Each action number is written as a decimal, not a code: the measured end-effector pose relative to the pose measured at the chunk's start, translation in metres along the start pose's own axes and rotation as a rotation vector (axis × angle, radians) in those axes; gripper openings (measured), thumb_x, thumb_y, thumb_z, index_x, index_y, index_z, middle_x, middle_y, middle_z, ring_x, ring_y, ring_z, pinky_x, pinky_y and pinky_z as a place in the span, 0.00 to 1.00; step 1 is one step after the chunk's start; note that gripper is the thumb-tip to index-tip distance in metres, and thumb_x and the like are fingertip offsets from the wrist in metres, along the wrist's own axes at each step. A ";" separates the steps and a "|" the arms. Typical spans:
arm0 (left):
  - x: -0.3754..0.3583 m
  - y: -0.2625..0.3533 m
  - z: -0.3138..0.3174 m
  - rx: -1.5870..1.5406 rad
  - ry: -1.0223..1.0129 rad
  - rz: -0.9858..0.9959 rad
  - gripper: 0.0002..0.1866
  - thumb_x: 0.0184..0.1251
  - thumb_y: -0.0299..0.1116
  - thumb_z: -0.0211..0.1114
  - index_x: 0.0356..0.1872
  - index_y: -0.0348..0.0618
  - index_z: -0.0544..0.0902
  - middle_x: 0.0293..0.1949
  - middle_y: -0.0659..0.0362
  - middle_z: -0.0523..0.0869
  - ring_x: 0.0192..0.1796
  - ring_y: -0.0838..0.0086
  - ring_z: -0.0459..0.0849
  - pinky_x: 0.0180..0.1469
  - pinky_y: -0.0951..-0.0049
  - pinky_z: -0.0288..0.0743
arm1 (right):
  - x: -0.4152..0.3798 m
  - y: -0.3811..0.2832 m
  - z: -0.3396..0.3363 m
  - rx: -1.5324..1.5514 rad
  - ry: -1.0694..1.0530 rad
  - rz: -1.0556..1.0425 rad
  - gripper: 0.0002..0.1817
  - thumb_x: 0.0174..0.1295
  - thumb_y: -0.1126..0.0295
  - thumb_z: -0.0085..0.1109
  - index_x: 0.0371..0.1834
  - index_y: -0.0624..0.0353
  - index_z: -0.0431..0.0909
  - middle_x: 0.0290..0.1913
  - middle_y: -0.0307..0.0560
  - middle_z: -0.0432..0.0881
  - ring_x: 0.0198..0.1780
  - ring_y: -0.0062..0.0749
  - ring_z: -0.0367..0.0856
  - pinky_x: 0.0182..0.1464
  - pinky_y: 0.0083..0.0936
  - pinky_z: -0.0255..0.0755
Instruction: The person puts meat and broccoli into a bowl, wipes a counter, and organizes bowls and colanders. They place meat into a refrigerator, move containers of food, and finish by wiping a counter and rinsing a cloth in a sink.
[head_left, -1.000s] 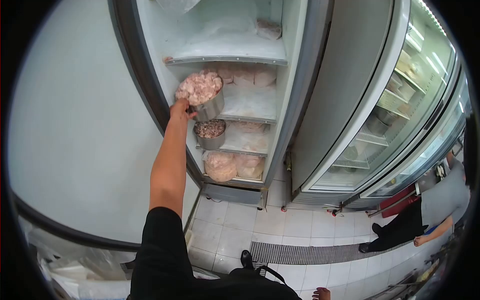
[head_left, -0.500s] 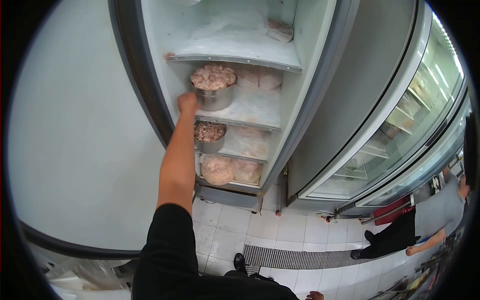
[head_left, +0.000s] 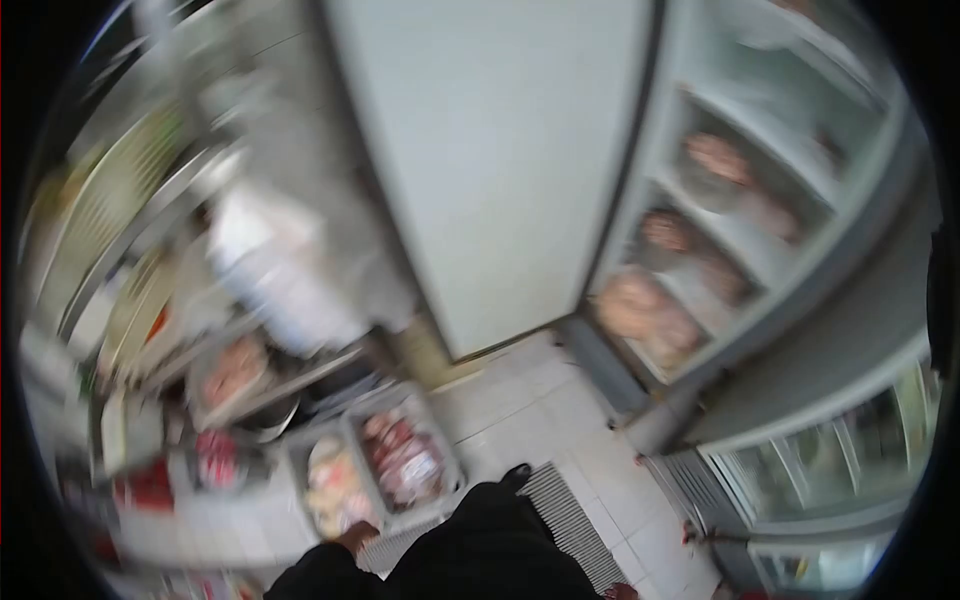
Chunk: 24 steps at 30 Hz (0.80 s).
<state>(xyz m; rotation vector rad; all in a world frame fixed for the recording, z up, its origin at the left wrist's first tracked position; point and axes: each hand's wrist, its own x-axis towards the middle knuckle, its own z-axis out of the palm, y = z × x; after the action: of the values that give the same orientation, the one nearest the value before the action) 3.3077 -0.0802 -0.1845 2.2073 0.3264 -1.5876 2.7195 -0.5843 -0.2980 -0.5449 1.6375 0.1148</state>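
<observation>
My left hand hangs low beside the near end of a grey crate on the floor side. Its fingers are smeared by motion. Only a small part of my right hand shows at the bottom edge, its fingers mostly cut off. In the crates lie pale meat pieces and, to their right, bagged red meat. The freezer stands open at upper right, with a metal pot of meat and a pot of minced meat on its shelves.
The open freezer door spans the upper middle. A cluttered counter with a white plastic bag and a tray of meat runs along the left. A floor drain grate crosses the tiles. A glass-fronted fridge stands right.
My view has swung left, toward the counter and crates. My left hand has left the freezer and dropped to my side. The pots remain on the freezer shelves.
</observation>
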 end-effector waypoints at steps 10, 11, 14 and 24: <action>-0.045 -0.187 0.095 -0.779 0.383 -0.040 0.13 0.61 0.42 0.57 0.34 0.42 0.78 0.23 0.53 0.77 0.23 0.68 0.79 0.22 0.61 0.77 | -0.158 -0.168 0.161 -0.394 -0.158 -0.639 0.09 0.62 0.60 0.52 0.40 0.50 0.72 0.26 0.39 0.74 0.23 0.25 0.73 0.20 0.20 0.66; -0.029 -0.207 0.106 -0.536 0.327 0.206 0.13 0.63 0.41 0.56 0.34 0.41 0.78 0.24 0.53 0.77 0.24 0.69 0.79 0.23 0.62 0.78 | -0.169 -0.168 0.182 -0.408 -0.172 -0.655 0.09 0.62 0.60 0.52 0.40 0.50 0.72 0.26 0.39 0.74 0.23 0.25 0.73 0.20 0.20 0.66; -0.044 -0.209 0.102 -0.474 0.261 0.197 0.13 0.65 0.39 0.55 0.32 0.38 0.77 0.25 0.55 0.78 0.27 0.69 0.81 0.27 0.61 0.80 | -0.183 -0.148 0.235 -0.516 -0.324 -0.719 0.11 0.63 0.63 0.51 0.45 0.53 0.73 0.29 0.42 0.77 0.25 0.29 0.77 0.22 0.23 0.70; -0.073 -0.330 0.008 -0.786 0.499 0.038 0.18 0.59 0.43 0.58 0.41 0.39 0.81 0.28 0.53 0.83 0.24 0.67 0.81 0.23 0.65 0.78 | -0.143 0.041 0.300 -0.909 -0.390 -0.217 0.14 0.60 0.60 0.48 0.38 0.60 0.71 0.25 0.46 0.74 0.26 0.36 0.75 0.28 0.37 0.71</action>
<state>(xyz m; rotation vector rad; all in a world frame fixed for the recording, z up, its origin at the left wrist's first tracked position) 3.1413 0.2138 -0.1784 1.8911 0.8698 -0.6632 2.9821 -0.3934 -0.2165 -1.2908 1.0698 0.7767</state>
